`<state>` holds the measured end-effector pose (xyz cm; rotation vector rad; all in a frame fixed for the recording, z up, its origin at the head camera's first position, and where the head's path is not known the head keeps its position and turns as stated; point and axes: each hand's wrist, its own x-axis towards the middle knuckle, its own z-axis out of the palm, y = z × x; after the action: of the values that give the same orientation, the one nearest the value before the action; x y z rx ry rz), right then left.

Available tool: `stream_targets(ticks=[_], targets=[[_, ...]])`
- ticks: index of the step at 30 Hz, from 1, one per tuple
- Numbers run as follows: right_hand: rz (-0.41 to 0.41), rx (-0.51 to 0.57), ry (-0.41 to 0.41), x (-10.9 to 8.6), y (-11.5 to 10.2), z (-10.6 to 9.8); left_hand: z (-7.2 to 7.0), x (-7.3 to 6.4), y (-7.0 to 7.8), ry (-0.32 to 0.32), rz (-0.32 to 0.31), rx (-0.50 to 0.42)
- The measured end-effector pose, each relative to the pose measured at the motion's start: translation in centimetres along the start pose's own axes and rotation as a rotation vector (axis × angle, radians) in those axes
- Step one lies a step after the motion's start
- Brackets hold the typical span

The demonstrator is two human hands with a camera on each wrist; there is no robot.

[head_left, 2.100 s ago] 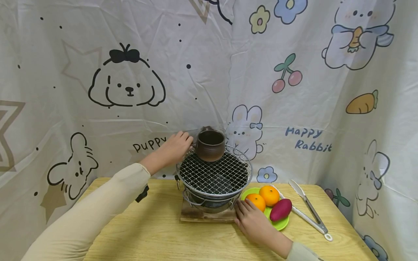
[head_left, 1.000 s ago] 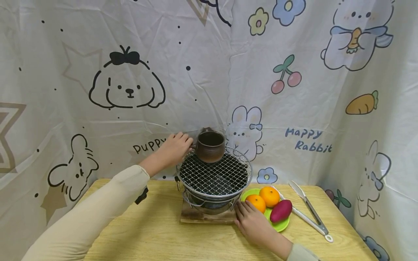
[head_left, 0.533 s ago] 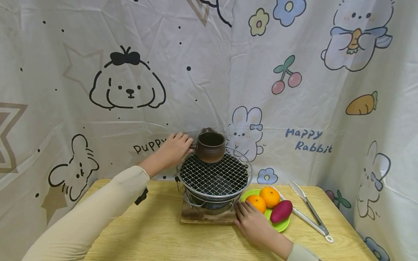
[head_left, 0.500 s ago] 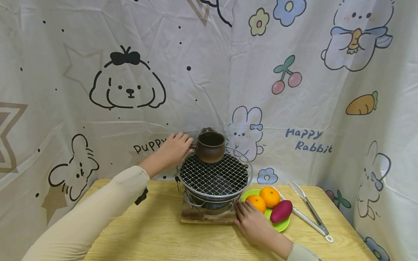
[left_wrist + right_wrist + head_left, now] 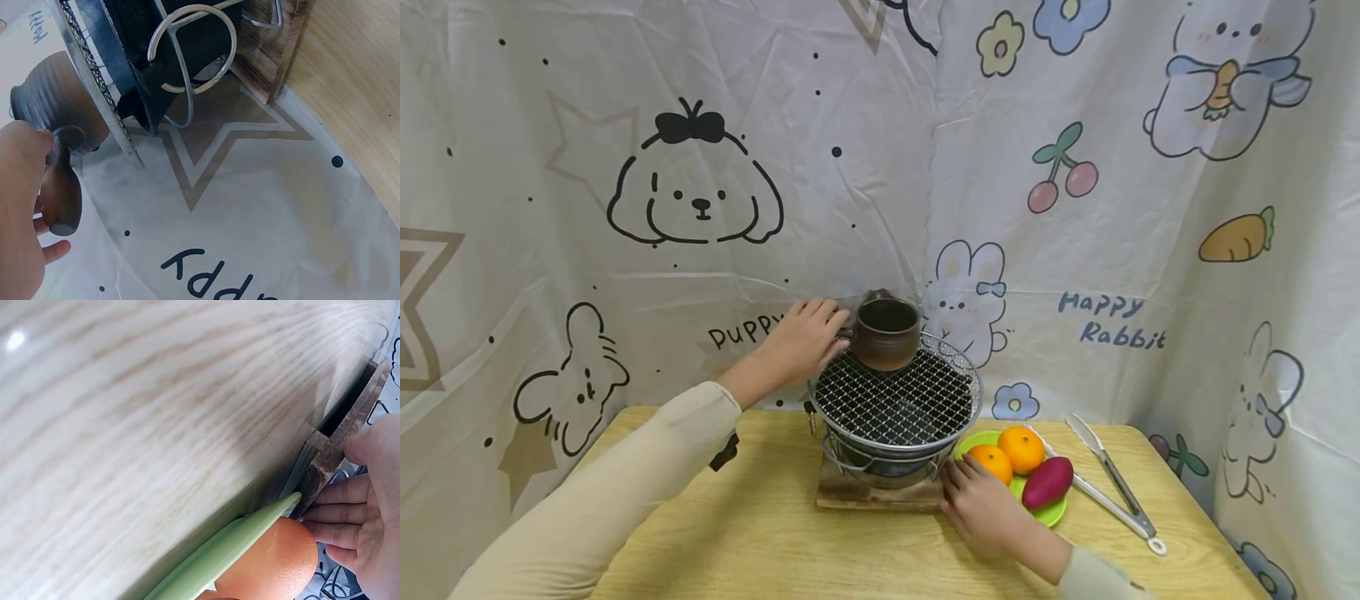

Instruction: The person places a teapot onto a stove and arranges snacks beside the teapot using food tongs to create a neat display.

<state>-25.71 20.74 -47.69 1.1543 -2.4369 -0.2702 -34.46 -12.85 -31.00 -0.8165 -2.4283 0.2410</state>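
Observation:
A brown side-handled teapot [image 5: 887, 342], lidless, sits on the round wire mesh of a tabletop grill [image 5: 895, 408]. My left hand [image 5: 801, 342] is at the teapot's handle [image 5: 64, 194]. In the left wrist view the handle's near side is uncovered, with loosened fingertips behind it. The grill stands on a wooden board [image 5: 880, 493]. My right hand [image 5: 988, 508] lies low beside the board's right end, its fingers fairly straight and touching the board's edge [image 5: 325, 462]. Those fingers are close to an orange [image 5: 269, 562] on a green plate [image 5: 237, 540].
Two oranges, one of them farther back [image 5: 1021, 450], and a purple sweet-potato-like item [image 5: 1048, 483] share the green plate. Metal tongs [image 5: 1116, 479] lie right of it on the wooden table [image 5: 760, 542]. A printed curtain [image 5: 850, 167] hangs close behind the grill.
My left hand's fingers have loosened at the teapot handle, and the thumb now shows apart below. The teapot stays in place on the mesh. My right hand keeps its position.

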Motion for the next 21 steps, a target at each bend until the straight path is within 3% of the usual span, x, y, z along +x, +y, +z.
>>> stream_targets(ticks=[12, 21], targets=[[-0.010, -0.002, -0.023, 0.4, 0.0, -0.6, -0.9, -0.4, 0.4, 0.088, 0.022, -0.007], [-0.010, 0.002, -0.013, 0.3, 0.0, -0.5, -1.6, -0.8, 0.4, 0.068, 0.001, -0.051]])
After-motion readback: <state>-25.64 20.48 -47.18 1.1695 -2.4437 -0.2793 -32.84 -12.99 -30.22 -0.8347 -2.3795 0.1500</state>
